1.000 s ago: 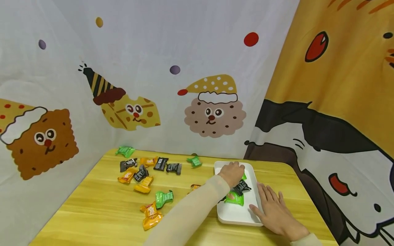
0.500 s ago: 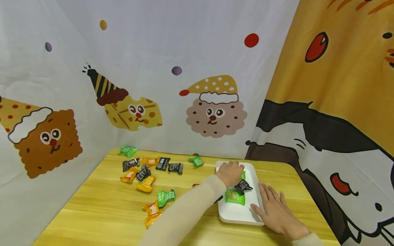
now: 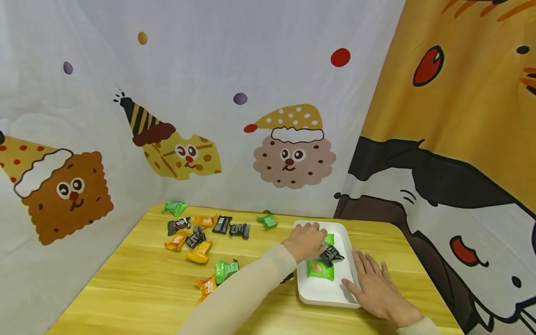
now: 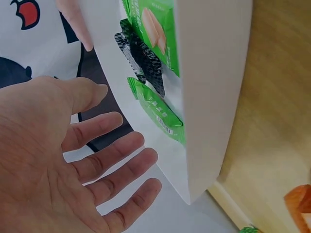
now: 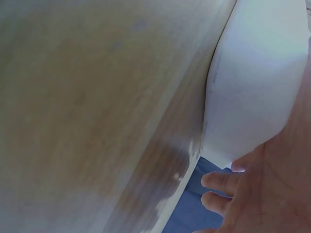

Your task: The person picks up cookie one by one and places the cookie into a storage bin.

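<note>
Tray: white rectangular plastic tray (image 3: pixel 328 294), R side of yellow wood-grain table (image 3: pixel 138 284), long axis running away from me.
L hand (image 3: pixel 304 243): over tray's L rim, fingers spread, holding nada.
R hand (image 3: pixel 377 287): fingers straight, against tray's R wall.
Hidden: far green-wrapped candy (image 3: pixel 329 239), partly (L hand's in the way); black bit (image 3: pixel 287 278) by cream sleeve (image 3: pixel 240 291), unclear.
</note>
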`<state>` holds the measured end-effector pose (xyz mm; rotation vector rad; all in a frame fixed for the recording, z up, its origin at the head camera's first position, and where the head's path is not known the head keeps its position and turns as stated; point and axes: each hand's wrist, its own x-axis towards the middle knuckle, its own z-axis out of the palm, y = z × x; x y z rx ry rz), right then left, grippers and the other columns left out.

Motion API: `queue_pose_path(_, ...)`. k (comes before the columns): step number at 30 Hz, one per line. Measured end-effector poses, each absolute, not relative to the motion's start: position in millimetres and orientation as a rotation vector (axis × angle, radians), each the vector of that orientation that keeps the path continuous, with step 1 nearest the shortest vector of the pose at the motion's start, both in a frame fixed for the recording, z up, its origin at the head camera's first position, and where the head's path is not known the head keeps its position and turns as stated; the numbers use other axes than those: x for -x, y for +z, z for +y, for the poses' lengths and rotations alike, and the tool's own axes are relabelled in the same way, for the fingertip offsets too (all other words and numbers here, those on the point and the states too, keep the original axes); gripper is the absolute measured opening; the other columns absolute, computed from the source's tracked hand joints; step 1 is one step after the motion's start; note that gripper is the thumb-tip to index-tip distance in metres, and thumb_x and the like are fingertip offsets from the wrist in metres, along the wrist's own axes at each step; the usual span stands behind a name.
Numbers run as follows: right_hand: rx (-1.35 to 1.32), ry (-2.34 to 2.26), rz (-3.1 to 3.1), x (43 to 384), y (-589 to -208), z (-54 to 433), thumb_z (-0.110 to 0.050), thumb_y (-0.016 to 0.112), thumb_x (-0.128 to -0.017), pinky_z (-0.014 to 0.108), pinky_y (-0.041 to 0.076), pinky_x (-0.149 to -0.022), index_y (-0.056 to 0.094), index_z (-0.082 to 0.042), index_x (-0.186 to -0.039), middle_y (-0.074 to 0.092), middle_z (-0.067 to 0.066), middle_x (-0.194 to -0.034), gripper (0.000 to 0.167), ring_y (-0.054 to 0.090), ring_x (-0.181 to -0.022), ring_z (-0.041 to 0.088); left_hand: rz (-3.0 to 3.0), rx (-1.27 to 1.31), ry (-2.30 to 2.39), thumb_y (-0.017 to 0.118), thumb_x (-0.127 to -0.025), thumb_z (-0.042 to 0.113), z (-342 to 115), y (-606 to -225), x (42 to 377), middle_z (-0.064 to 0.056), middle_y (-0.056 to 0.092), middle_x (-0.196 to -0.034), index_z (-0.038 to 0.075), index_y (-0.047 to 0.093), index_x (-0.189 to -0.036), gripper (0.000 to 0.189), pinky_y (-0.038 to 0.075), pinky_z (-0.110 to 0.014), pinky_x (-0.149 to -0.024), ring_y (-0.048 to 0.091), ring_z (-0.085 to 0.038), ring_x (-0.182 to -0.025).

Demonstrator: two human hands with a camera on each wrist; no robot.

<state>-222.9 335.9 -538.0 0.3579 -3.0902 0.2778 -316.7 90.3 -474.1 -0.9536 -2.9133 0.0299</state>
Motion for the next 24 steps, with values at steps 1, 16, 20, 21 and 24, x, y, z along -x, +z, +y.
queue_pose_path(1, -0.36, 0.278, -3.088, 223, -538, 336, -0.065, 0.06, -0.116, 0.095, 0.023, -0.129, 0.029, 0.005, -0.181, 0.039, 0.036, -0.183, 0.1, 0.037, -0.168, 0.064, -2.912, 0.958, 0.019, 0.069, -0.118, 0.048, 88, -474, 316, 0.001, 0.077, -0.145, 0.026, 0.074, -0.154, 0.042, 0.066, -0.044, -0.112, 0.075, -0.019, -0.128)
queue_pose_path(16, -0.372, 0.291, -3.08, 223, -535, 337, -0.062, 0.062, -0.117, 0.095, 0.025, -0.128, 0.029, 0.005, -0.181, 0.039, 0.036, -0.183, 0.098, 0.037, -0.168, 0.064, -2.838, 0.99, -0.087, 0.072, -0.117, 0.042, 51, -473, 298, 0.0, 0.078, -0.137, 0.025, 0.077, -0.151, 0.038, 0.067, -0.044, -0.106, 0.075, -0.019, -0.12)
queue_pose_path(20, -0.365, 0.298, -3.099, 222, -536, 337, -0.064, 0.061, -0.117, 0.094, 0.022, -0.13, 0.027, 0.004, -0.182, 0.038, 0.035, -0.184, 0.1, 0.035, -0.169, 0.064, -2.808, 1.002, -0.113, 0.072, -0.117, 0.042, 39, -473, 291, 0.0, 0.077, -0.141, 0.026, 0.076, -0.152, 0.039, 0.068, -0.043, -0.104, 0.074, -0.019, -0.121)
queue_pose_path(21, -0.366, 0.299, -3.097, 222, -537, 337, -0.064, 0.061, -0.116, 0.094, 0.022, -0.13, 0.028, 0.004, -0.182, 0.038, 0.035, -0.184, 0.1, 0.035, -0.169, 0.064, -2.796, 1.002, -0.107, 0.072, -0.117, 0.043, 36, -473, 289, 0.0, 0.077, -0.141, 0.026, 0.076, -0.151, 0.038, 0.068, -0.042, -0.103, 0.074, -0.019, -0.121)
queue_pose_path(24, -0.359, 0.307, -3.097, 222, -538, 337, -0.064, 0.061, -0.116, 0.094, 0.022, -0.13, 0.027, 0.004, -0.182, 0.038, 0.035, -0.184, 0.1, 0.035, -0.169, 0.064, -2.76, 0.996, -0.079, 0.072, -0.117, 0.044, 27, -473, 284, 0.001, 0.077, -0.142, 0.027, 0.077, -0.149, 0.037, 0.068, -0.039, -0.1, 0.075, -0.018, -0.12)
